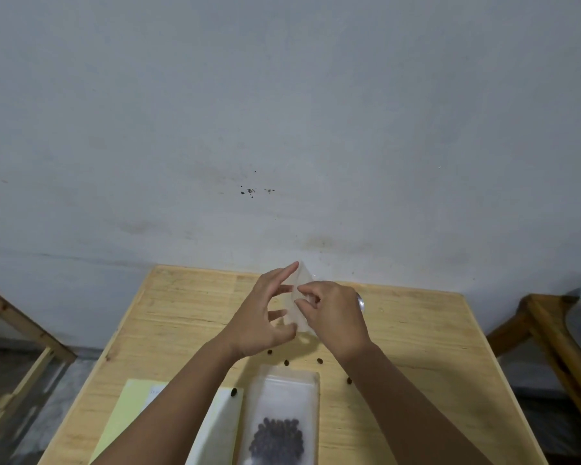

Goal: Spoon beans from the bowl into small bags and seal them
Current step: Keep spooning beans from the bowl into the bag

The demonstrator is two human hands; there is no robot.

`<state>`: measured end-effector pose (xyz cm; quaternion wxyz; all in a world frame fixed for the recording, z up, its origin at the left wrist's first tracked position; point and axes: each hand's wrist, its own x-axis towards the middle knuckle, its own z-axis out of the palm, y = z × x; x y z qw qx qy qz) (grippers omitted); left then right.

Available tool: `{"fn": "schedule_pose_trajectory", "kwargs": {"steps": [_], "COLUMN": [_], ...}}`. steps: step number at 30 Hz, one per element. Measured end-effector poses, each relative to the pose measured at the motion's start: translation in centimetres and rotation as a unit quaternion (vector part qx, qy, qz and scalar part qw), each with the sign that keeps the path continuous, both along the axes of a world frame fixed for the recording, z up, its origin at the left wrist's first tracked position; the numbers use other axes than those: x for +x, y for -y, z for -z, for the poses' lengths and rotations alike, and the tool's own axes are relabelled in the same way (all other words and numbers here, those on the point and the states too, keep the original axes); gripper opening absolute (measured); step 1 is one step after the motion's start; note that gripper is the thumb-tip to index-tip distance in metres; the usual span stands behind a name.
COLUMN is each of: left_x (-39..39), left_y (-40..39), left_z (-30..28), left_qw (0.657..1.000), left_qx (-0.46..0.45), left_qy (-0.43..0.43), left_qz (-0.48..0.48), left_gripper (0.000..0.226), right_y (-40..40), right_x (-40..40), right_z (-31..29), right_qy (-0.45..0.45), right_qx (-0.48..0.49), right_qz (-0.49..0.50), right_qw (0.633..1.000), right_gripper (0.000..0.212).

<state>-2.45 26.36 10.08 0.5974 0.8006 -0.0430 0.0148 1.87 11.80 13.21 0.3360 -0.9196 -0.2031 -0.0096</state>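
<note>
Your left grip (pixel 262 317) and right grip (pixel 332 313) both pinch an empty clear bag (pixel 301 286) above the worktop (pixel 416 347). A filled bag (pixel 279 421) lies nearest you, loose beans (pixel 286 363) beside it.

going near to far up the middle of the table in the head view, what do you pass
filled bag of beans → loose beans on the wooden table → empty clear bag held up between left hand and right hand → far table edge → grey wall
</note>
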Motion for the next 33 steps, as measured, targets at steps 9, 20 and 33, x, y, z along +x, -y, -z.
{"fn": "schedule_pose_trajectory", "kwargs": {"steps": [9,20,33], "left_x": [1.1,1.2,1.2], "left_y": [-0.6,-0.6,-2.6], "left_z": [0.9,1.9,4.2], "left_qw": [0.979,0.978,0.958], "left_qx": [0.199,0.162,0.205], "left_qy": [0.046,0.12,0.084], "left_qz": [0.021,-0.055,-0.184], "left_gripper": [0.123,0.078,0.093], "right_y": [-0.3,-0.3,6.7], "right_x": [-0.1,1.0,2.0], "right_z": [-0.2,1.7,10.0], "right_qy": [-0.034,-0.069,-0.113], "right_qx": [-0.064,-0.035,0.05], "right_qz": [-0.06,-0.1,0.271], "right_qw": [0.996,0.992,0.955], "right_gripper": [0.027,0.042,0.006]}}
